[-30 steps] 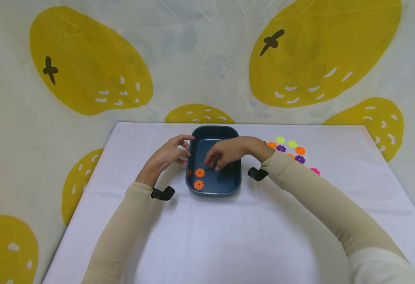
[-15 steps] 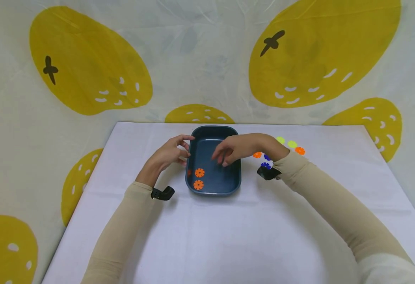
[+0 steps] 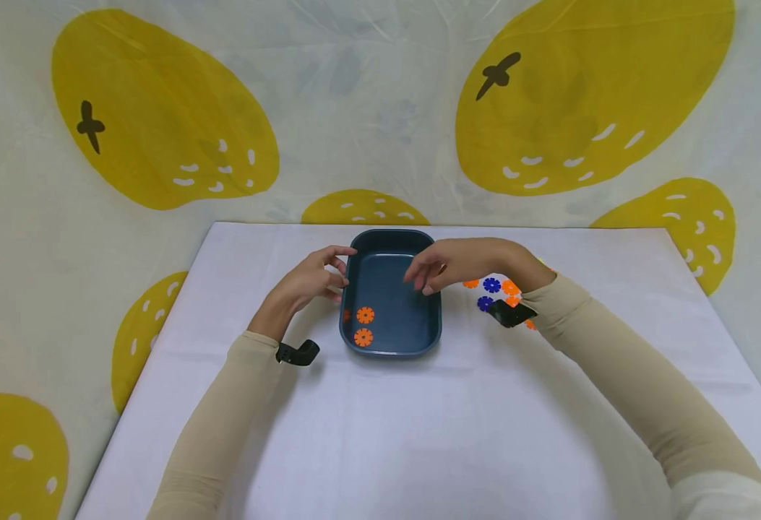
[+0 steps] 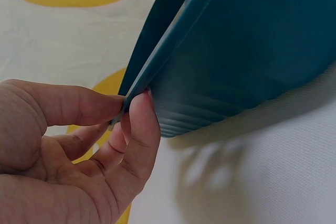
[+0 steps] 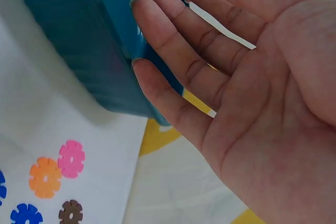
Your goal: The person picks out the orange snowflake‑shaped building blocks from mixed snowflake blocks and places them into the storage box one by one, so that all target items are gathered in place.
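A dark blue tray [image 3: 389, 278] with rounded corners stands on the white table. Two orange notched discs [image 3: 365, 315] lie inside it, near its front left corner. At the left wall my left hand [image 3: 315, 278] pinches the rim between thumb and fingers, as the left wrist view shows with the tray wall [image 4: 236, 51] close up. My right hand [image 3: 458, 261] hovers over the tray's right rim, fingers loosely bent and apart. In the right wrist view its palm [image 5: 268, 93] faces the camera and holds nothing.
Right of the tray lie several loose notched discs, partly hidden by the right arm: blue [image 3: 491, 285], orange [image 3: 510, 287], and, in the right wrist view, pink [image 5: 71, 159] and brown [image 5: 70, 212]. A patterned cloth [image 3: 367, 108] hangs behind the table.
My right hand has moved from the tray's middle up and right to its right rim. My left hand, the tray and the two orange discs in it have stayed put.
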`<state>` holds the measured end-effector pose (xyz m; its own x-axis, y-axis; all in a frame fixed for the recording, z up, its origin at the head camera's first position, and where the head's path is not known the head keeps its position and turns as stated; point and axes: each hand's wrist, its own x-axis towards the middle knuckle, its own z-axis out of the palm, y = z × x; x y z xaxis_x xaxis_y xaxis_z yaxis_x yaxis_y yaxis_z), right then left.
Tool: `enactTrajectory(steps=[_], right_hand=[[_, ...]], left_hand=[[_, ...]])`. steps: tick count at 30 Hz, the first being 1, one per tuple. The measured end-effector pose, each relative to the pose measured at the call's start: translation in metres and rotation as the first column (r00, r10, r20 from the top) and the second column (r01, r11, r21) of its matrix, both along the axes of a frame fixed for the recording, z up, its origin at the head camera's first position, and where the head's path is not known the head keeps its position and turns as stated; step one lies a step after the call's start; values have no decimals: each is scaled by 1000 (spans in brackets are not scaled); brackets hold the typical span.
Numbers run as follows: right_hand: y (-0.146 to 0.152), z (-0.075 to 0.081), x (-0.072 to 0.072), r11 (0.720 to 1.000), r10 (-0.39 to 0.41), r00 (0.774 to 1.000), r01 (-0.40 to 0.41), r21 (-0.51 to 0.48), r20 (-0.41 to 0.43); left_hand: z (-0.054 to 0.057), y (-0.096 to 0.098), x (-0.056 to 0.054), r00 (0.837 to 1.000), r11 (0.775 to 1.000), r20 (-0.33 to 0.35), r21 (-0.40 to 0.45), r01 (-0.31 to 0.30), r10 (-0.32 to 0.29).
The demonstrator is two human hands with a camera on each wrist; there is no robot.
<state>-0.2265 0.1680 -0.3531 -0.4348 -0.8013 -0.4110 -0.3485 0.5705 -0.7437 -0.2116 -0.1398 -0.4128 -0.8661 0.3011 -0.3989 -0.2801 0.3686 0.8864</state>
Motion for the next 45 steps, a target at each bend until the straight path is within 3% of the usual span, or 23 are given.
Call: enactTrajectory(steps=[9, 22, 45], right_hand=[[16, 0, 2, 995, -94, 995, 94, -15, -30], [40, -6, 1, 989, -150, 987, 150, -7, -60], [66, -28, -11, 964, -264, 964, 264, 36, -2]], left_hand=[[1, 1, 1, 1000, 1000, 11, -9, -5, 5], [1, 1, 1, 1000, 1000, 11, -13, -2, 2], [1, 0, 0, 1000, 1000, 9, -16, -5, 5]])
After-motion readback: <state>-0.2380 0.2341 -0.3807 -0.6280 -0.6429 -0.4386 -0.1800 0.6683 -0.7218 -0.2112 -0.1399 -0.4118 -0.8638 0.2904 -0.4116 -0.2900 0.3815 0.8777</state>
